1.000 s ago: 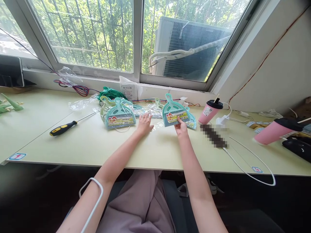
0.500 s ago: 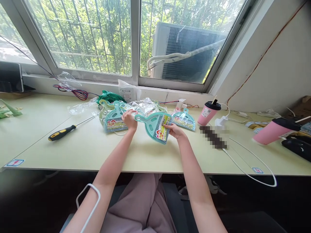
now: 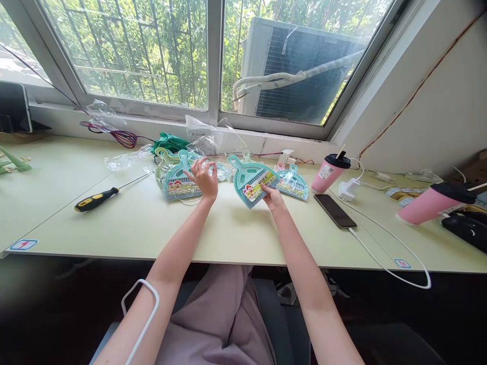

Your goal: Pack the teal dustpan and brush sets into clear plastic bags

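A teal dustpan with its brush and a yellow label [image 3: 249,175] is held above the table in my right hand [image 3: 273,196], whose fingers grip the label end. My left hand [image 3: 204,177] is raised to its left, fingers spread, apart from the dustpan. Just beyond the left hand stand a wrapped teal dustpan set [image 3: 178,177] and a green one partly behind it. Another wrapped teal set [image 3: 293,183] lies right of the held one. Clear plastic film [image 3: 234,137] rises behind the hands.
A yellow-black screwdriver [image 3: 97,199] lies left on the table [image 3: 125,233]. To the right are a phone [image 3: 335,210] on a white cable, a pink cup [image 3: 330,173] and a second pink cup [image 3: 433,204]. A green bag [image 3: 170,143] sits near the window.
My left hand has come off the dustpan handle and opened. The held dustpan has turned, its handle now pointing up-left. Clear film has risen behind. The view has shifted slightly.
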`<state>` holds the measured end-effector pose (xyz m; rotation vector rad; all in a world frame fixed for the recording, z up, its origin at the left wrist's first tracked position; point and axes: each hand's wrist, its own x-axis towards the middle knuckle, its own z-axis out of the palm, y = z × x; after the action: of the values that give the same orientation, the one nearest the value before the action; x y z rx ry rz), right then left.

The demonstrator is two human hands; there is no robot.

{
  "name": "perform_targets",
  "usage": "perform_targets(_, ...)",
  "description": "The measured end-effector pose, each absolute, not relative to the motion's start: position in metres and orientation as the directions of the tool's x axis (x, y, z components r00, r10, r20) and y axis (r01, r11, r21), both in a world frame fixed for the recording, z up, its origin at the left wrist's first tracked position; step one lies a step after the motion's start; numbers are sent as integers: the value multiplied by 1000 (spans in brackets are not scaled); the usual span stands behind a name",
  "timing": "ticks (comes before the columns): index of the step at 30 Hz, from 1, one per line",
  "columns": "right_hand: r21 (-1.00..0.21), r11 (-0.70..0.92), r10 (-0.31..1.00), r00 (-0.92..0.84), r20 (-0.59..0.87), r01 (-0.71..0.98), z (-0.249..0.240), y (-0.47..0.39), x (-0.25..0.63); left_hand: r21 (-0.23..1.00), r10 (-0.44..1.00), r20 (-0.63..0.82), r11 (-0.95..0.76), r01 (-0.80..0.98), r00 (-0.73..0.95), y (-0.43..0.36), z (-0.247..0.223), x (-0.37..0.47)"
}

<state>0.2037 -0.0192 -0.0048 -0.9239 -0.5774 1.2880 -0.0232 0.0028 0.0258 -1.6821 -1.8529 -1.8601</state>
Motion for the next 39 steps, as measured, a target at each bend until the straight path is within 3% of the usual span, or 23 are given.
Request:
perform_targets(6,-887,-86,996,-6,-94,-454,6,-29,206,689,554,684,-275,670,-475,2,31,-24)
perform_targets(9,-882,-48,995,50,-81,-469,8,-30,206,668,543,705,-291,685,-456,3,31,-24)
perform_targets(15,-770,222,917,397,-43,-598,3,-28,193,598,591,740,-360,717,-321,-3,28,-14)
perform_targets(17,-778,210,920,388,-47,-592,1,-28,189,592,609,738,-378,712,-290,-5,27,-10)
perform_targets(22,-851,61,989,147,-19,-522,0,-29,182,515,579,793,-466,720,-192,-7,29,-6)
perform_targets(28,-810,171,981,169,90,-560,6,-33,182,489,587,800,-518,702,-125,-27,36,11)
perform_targets(33,-759,287,952,260,160,-584,9,-35,189,688,701,695,-583,432,-160,-28,37,23)
perform_targets(39,-758,299,944,298,145,-579,10,-35,194,848,844,528,-530,-4,89,-7,20,23)
